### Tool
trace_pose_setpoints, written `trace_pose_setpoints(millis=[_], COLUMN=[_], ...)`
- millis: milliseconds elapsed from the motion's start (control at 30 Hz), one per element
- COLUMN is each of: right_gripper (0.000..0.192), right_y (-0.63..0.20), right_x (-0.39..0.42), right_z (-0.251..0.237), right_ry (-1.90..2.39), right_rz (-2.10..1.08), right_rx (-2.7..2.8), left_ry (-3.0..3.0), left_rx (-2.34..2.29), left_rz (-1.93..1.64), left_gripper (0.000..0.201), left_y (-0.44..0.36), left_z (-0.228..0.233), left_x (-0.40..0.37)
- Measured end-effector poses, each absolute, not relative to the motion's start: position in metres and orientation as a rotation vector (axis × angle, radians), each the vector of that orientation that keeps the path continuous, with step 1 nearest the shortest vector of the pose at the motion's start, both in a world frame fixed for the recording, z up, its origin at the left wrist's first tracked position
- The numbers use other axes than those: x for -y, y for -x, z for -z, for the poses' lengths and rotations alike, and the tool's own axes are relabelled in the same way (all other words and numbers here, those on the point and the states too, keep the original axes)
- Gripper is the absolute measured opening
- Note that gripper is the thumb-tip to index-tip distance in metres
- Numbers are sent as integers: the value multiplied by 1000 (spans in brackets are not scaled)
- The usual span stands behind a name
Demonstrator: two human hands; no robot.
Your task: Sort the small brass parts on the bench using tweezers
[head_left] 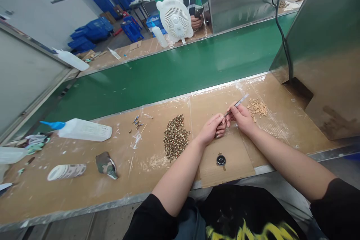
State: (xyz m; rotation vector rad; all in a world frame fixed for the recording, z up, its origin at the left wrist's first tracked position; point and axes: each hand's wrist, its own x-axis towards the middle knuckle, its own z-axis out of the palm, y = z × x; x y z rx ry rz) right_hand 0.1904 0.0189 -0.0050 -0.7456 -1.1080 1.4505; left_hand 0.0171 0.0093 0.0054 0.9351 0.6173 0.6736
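My right hand [241, 119] is closed around a pair of slim metal tweezers [240, 101], which slant up and to the right out of the fingers. Against it, my left hand [214, 129] has its fingers pinched together; what lies between them is hidden. Both hands meet over a piece of cardboard [239, 170]. On the cardboard, nearer my body, is a small round black disc [221, 160] with a pale ring. Left of my left hand spreads a heap of small brass-coloured metal pieces [176, 137]. Small beige beads [259, 108] lie just beyond my right hand.
At left lie a white squeeze bottle [87, 130], a white tub [66, 171] and a camouflage cloth piece [106, 164]. A green belt [180, 69] runs behind the bench. Across it are a white fan [176, 18] and a person holding a phone. A metal housing [332, 63] stands right.
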Motion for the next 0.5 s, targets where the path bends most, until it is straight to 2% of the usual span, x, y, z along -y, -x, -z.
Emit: trace_pose_setpoints(millis=[367,433,500], right_gripper=[50,50,51], right_y=[-190,-191,-194], right_x=[-17,-18,-18], right_z=[6,7,6], right_ry=[771,792,812], right_rz=[-1376,-1336,-1278], right_rx=[1108,1092,1092], left_ry=[-910,-874,-822], left_rx=[-660,-687,-693], left_rz=[-647,-659,-706], left_gripper=[49,45,32], left_y=[-20,-20,-21], left_z=[-1,-1,-1], left_x=[-9,-10,-13])
